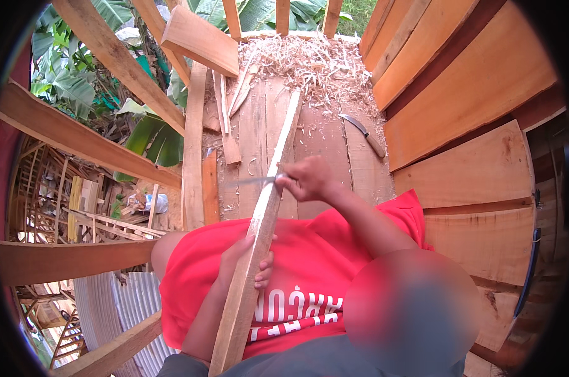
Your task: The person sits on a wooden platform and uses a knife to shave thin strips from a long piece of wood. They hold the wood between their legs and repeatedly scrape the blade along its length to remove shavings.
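A long squared wooden beam [237, 308] slants from my lap up toward the far floorboards, its upper face pale and bright along the far half. My left hand [234, 259] wraps around the beam near my red shirt, with fingertips showing on its right side. Farther along, my right hand [306, 178] is closed on the handle of a knife. The knife's blade [250, 181] lies across the beam, pointing left and blurred by motion. The handle is mostly hidden inside my fist.
Curled wood shavings [303, 60] pile up at the far end of the plank floor [319, 147]. A curved knife [364, 135] with a wooden handle lies at right. Thin offcuts [227, 122] and a thick wood block [203, 41] are at left. Slatted wooden walls [466, 81] stand on both sides.
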`<state>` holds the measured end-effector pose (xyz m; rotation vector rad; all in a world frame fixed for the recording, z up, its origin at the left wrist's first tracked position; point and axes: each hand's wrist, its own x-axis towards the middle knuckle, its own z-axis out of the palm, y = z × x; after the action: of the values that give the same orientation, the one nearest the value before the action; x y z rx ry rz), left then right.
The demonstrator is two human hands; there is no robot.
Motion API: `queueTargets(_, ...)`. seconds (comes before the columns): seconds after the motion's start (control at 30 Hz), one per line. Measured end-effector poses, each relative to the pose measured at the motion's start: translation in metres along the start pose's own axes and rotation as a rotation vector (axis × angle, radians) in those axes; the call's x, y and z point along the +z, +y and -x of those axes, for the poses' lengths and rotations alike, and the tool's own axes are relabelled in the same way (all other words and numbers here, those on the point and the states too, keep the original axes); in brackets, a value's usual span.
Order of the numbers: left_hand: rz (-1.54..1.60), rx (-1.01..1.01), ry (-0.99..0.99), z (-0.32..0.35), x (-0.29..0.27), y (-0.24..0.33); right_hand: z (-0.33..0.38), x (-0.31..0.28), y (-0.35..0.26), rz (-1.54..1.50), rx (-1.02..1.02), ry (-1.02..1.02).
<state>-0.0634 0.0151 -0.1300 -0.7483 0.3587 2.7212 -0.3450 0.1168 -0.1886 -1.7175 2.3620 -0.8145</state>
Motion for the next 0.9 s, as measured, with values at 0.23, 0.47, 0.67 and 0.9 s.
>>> queueTargets(0.23, -0.021, -0.018, -0.015, 0.007, 0.0, -0.002, -0.002, -0.009, 0.001, 0.064, -0.052, -0.051)
queueTargets(0.47, -0.068, 0.007, 0.029, 0.003, 0.003, -0.001, -0.007, -0.011, 0.036, 0.03, 0.213, -0.047)
queueTargets(0.67, -0.055, -0.012, 0.016, 0.005, 0.002, -0.004, -0.005, 0.005, 0.053, -0.087, 0.325, 0.096)
queueTargets(0.9, -0.037, -0.003, 0.013, 0.002, -0.003, 0.0, -0.004, -0.008, 0.007, -0.048, -0.012, -0.192)
